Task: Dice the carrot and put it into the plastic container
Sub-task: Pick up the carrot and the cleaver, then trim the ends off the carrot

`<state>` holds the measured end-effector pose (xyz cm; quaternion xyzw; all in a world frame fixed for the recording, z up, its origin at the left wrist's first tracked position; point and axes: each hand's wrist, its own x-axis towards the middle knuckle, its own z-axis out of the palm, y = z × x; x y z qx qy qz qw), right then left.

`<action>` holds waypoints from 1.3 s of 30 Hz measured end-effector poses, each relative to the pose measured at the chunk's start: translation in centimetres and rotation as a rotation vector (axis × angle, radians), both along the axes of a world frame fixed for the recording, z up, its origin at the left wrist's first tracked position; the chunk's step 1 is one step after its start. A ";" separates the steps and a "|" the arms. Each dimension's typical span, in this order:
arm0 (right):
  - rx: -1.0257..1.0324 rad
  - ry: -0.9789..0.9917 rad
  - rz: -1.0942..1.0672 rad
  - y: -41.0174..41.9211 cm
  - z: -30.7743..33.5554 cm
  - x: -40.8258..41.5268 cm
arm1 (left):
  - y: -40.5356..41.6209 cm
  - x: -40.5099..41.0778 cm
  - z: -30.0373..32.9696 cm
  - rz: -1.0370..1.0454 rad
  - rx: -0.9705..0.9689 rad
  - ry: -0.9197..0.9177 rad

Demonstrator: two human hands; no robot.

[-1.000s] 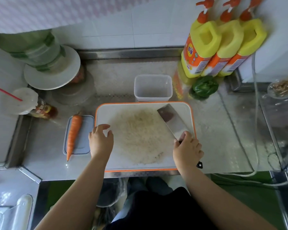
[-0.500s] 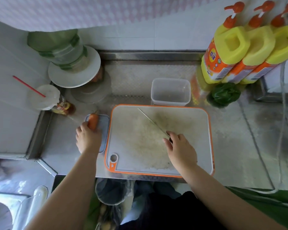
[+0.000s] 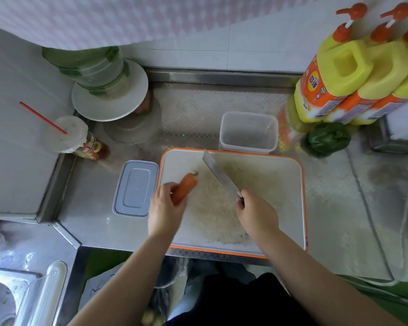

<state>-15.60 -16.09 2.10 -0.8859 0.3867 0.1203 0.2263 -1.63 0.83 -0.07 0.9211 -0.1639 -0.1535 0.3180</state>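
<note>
My left hand (image 3: 164,208) grips a whole orange carrot (image 3: 185,187) and holds it over the left part of the white, orange-rimmed cutting board (image 3: 280,184). Its stem end points up and to the right. My right hand (image 3: 257,211) grips the handle of a cleaver (image 3: 219,175); the blade stands on edge over the board's middle, pointing away to the upper left. An empty clear plastic container (image 3: 248,132) stands just behind the board.
The container's grey lid (image 3: 136,188) lies left of the board on the steel counter. A green pepper (image 3: 326,138) and yellow detergent bottles (image 3: 335,81) are at the back right. A cup with a red straw (image 3: 71,134) stands back left. A sink (image 3: 3,300) lies lower left.
My left hand took the carrot off the grey lid and carried it right, over the board. My right hand picked the cleaver up from lying flat and turned its blade on edge.
</note>
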 end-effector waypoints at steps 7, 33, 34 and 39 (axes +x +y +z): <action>-0.037 -0.036 0.041 0.0 0.2 -0.5 | -0.8 -4.4 -2.0 -0.003 -0.035 0.084; -0.027 0.025 0.149 2.2 1.4 0.1 | -2.7 -2.6 -4.0 -0.272 -0.123 -0.280; -0.018 0.031 0.143 2.1 1.5 0.3 | -2.7 -2.6 -4.0 -0.270 -0.127 -0.273; 0.026 0.064 0.141 1.8 1.7 1.3 | -2.5 -2.5 -4.1 -0.256 -0.152 -0.236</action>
